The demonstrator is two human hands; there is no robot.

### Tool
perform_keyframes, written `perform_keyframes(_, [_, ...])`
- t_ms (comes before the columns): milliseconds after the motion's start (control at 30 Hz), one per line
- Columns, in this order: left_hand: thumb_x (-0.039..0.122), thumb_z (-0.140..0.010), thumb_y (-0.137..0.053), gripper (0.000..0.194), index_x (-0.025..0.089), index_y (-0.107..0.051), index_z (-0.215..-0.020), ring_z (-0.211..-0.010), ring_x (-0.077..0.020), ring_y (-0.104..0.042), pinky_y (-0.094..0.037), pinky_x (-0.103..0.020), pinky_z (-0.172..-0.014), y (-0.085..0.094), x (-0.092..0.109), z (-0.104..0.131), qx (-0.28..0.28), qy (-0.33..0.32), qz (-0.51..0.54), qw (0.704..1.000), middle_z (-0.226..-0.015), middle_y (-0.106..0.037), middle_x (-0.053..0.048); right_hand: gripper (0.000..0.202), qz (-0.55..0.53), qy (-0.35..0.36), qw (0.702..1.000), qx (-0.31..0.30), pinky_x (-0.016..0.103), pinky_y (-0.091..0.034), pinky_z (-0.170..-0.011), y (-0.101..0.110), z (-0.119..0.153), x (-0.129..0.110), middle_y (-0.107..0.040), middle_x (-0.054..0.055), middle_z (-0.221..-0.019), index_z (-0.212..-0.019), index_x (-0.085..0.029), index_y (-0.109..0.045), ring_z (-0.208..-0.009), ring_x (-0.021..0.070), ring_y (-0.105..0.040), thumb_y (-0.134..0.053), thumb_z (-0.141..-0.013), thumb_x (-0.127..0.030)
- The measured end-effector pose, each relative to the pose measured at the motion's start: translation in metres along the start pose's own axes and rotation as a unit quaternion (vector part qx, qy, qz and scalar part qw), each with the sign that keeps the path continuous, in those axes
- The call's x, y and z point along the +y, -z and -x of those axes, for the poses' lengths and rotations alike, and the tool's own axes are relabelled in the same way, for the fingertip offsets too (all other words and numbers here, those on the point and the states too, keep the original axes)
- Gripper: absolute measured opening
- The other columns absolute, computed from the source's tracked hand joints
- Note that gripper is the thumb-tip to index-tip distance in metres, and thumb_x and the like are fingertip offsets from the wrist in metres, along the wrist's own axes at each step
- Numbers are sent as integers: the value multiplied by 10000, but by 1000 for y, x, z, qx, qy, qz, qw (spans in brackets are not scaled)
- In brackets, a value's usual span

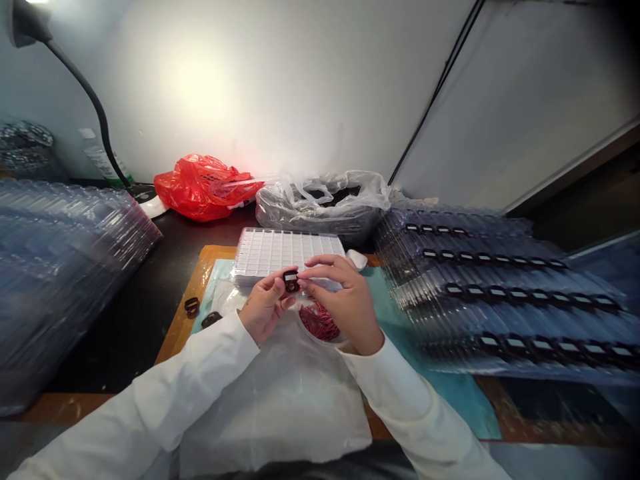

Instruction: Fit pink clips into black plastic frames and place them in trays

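Observation:
A small black plastic part (291, 281) with a pale rectangular face is held up over the middle of the work area. The thumb and fingers of my left hand (263, 308) grip it from the left. My right hand (345, 300) meets its right edge with thumb and index finger pinched, the other fingers loosely extended. Whether a tiny piece sits between those right fingertips is hidden. Below the right hand is a round tub of thin red wire pieces (319, 323), partly covered by it. Two similar black parts (191, 307) (211, 319) lie left of my left wrist.
A white gridded tray (287, 253) lies behind my hands. Stacked clear plastic trays stand left (65, 267) and right (500, 293), the right ones holding rows of black parts. Red (205, 190) and clear (320, 207) bags sit against the wall. A lamp (80, 80) arches at left.

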State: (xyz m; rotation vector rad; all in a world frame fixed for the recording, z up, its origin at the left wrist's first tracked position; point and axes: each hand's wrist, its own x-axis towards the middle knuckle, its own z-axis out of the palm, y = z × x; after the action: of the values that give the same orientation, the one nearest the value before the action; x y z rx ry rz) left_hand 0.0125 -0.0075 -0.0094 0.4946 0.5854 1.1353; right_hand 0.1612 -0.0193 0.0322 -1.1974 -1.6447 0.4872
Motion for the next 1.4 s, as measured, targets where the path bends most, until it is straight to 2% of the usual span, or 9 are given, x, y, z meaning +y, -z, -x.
perform_keyframes(233, [362,-528,-874,446,161,-749,-906,-667,-88,-660,-529,-123,-554,2,-1,0,-13,-8,-7,1000,-819,-726,-37,92,14,4,1000,-12,382,-447,-869,-2,1,1,-678,1,-962,-780,-299,-745,-943,192,-591,-739,-749,-213])
perform_keyframes(533, [347,-523,-880,439,167,-746,-900,-641,-83,-654,-537,-137,-567,0,-1,0,-13,-6,-11,1000,-777,-717,-21,98,-6,-4,1000,-30,385,-467,-865,-3,3,3,-662,6,-1007,-805,-306,-756,-946,192,-587,-725,-760,-224])
perform_keyframes(733, [401,-519,-871,496,167,-711,-927,-693,-119,-693,-501,-113,-502,0,2,3,-8,15,-23,1000,-854,-729,-38,182,-42,28,998,-21,349,-491,-852,2,1,-1,-654,19,-1016,-968,-297,-731,-953,170,-615,-577,-881,-255])
perform_keyframes(933, [423,-504,-870,521,157,-677,-909,-711,-126,-698,-475,-97,-460,-5,6,4,-4,26,-25,999,-857,-718,-31,176,61,116,991,13,371,-478,-812,8,2,-4,-664,21,-1002,-902,-283,-728,-904,184,-583,-568,-870,-216])
perform_keyframes(1067, [400,-507,-878,545,145,-658,-936,-691,-124,-690,-486,-103,-468,-3,5,4,0,20,-15,1000,-763,-696,-16,166,107,147,983,-8,381,-475,-815,6,3,-2,-662,20,-1032,-892,-288,-724,-895,189,-567,-583,-852,-209])
perform_keyframes(1400, [399,-489,-879,540,148,-659,-913,-648,-106,-679,-488,-98,-452,-2,6,3,16,13,-12,1000,-776,-690,-7,242,185,191,963,-31,396,-438,-872,13,6,-8,-642,39,-1106,-1061,-291,-684,-986,210,-556,-559,-866,-221])
